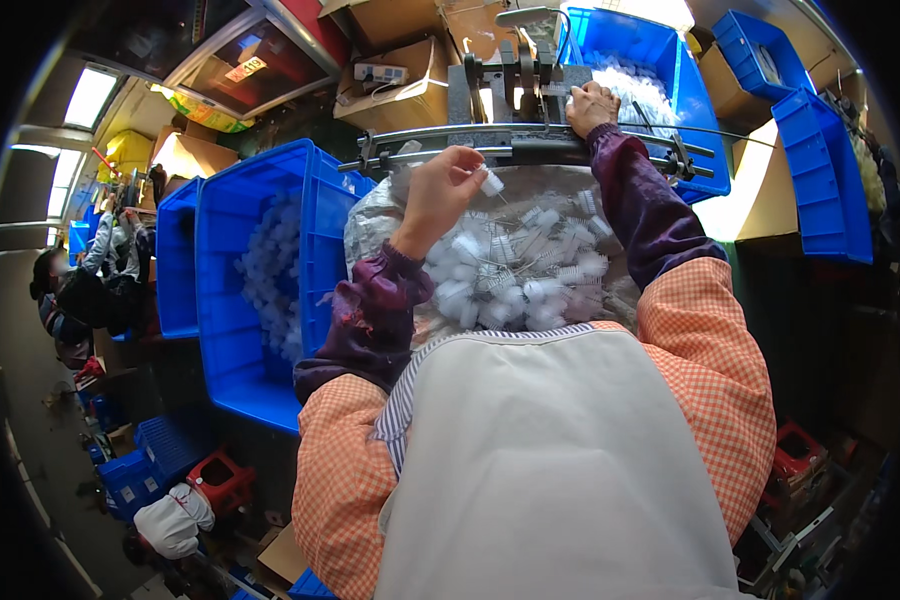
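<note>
My left hand pinches a small brush with a white head and thin wire stem, held over the near side of the machine. Further up and to the right, my right hand rests against the dark metal machine, its fingers curled down; what they grip is hidden. Below both hands lies a heap of similar white brushes with twisted wire stems, on a grey plastic sheet. Metal rails run crosswise between the heap and the machine.
A large blue bin with white brush pieces stands at left. Another blue bin of white pieces is behind my right hand. Cardboard boxes sit behind the machine; more blue crates stand at right. Other people are at far left.
</note>
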Demonstrator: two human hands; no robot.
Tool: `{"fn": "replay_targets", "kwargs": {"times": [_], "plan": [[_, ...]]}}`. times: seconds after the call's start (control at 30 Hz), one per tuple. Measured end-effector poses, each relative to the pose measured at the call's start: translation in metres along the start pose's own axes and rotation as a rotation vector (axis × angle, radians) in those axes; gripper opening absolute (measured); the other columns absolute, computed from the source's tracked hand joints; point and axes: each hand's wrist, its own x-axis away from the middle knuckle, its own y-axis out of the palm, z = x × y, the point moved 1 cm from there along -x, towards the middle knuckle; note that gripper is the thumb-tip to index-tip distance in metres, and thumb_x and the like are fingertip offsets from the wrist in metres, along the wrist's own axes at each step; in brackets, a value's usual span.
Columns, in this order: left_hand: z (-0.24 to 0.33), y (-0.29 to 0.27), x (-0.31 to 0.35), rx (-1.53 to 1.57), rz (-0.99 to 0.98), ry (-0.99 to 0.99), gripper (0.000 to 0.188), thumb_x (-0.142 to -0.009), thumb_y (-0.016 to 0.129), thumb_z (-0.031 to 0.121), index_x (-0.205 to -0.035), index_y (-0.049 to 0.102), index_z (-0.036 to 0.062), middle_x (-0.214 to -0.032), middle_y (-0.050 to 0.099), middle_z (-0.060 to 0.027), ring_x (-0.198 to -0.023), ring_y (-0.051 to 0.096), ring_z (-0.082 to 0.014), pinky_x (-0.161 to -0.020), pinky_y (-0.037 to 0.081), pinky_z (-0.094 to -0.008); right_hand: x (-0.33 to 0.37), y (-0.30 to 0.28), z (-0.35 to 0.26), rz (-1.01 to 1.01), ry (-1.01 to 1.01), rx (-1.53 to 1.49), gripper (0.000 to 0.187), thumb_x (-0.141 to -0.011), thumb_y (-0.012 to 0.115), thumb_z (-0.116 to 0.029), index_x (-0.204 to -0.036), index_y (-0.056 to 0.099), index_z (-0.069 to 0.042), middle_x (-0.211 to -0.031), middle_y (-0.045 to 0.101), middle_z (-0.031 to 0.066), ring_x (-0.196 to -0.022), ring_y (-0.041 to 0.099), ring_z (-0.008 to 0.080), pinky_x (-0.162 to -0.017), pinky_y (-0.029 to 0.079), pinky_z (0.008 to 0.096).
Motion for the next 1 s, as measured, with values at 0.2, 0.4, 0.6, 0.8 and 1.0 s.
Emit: {"fn": "replay_targets", "kwargs": {"times": [0.2,0.4,0.6,0.8,1.0], "plan": [[0.007,0.011,-0.004,0.139,-0.061,-0.007,0.014,-0.079,0.062,0.006,-0.092,0.059,-0.0005,-0.079,0.062,-0.0051,-0.069,0.058,-0.0093,-0.062,0.047,-0.0218,-0.024,-0.01,0.031,-0.214,0.025,0.071,0.026,-0.082,0.043,-0.021,-0.103,0.056,-0.012,-0.11,0.057,0.0139,-0.102,0.056,0.0282,-0.088,0.036,0.0447],[0.009,0.025,-0.007,0.204,-0.099,0.021,0.012,-0.08,0.062,0.003,-0.091,0.059,0.0006,-0.08,0.061,-0.0028,-0.071,0.059,-0.0076,-0.063,0.048,-0.0201,-0.029,-0.048,0.084,0.061,0.408,0.163,0.028,-0.078,0.053,-0.024,-0.103,0.055,-0.01,-0.107,0.06,0.0107,-0.093,0.061,0.0278,-0.077,0.044,0.0409],[0.006,0.043,-0.018,0.21,0.007,0.104,0.015,-0.079,0.063,0.003,-0.092,0.058,0.0002,-0.083,0.062,-0.0042,-0.076,0.062,-0.0096,-0.066,0.05,-0.0217,0.07,-0.07,-0.004,-0.566,-0.477,-1.126,0.039,-0.091,0.049,-0.022,-0.125,0.044,-0.004,-0.105,0.057,0.0077,-0.088,0.052,0.0096,-0.078,0.044,0.0245],[-0.006,0.025,-0.005,-0.2,-0.037,0.093,0.032,-0.075,0.069,0.02,-0.096,0.059,-0.0024,-0.093,0.061,-0.0147,-0.074,0.063,-0.0213,-0.065,0.049,-0.0292,0.038,-0.051,-0.01,-0.13,-0.303,-0.609,0.022,-0.084,0.053,-0.019,-0.101,0.059,-0.006,-0.093,0.061,0.0155,-0.088,0.059,0.0296,-0.073,0.046,0.0381],[-0.064,0.01,0.036,-0.508,-0.49,0.077,0.037,-0.071,0.07,0.027,-0.092,0.06,-0.0013,-0.084,0.062,-0.0148,-0.07,0.061,-0.0272,-0.064,0.048,-0.0325,-0.01,0.006,0.014,0.162,-0.165,-0.152,0.017,-0.082,0.053,-0.02,-0.094,0.06,-0.01,-0.095,0.059,0.0086,-0.095,0.053,0.03,-0.081,0.043,0.0398]]}}
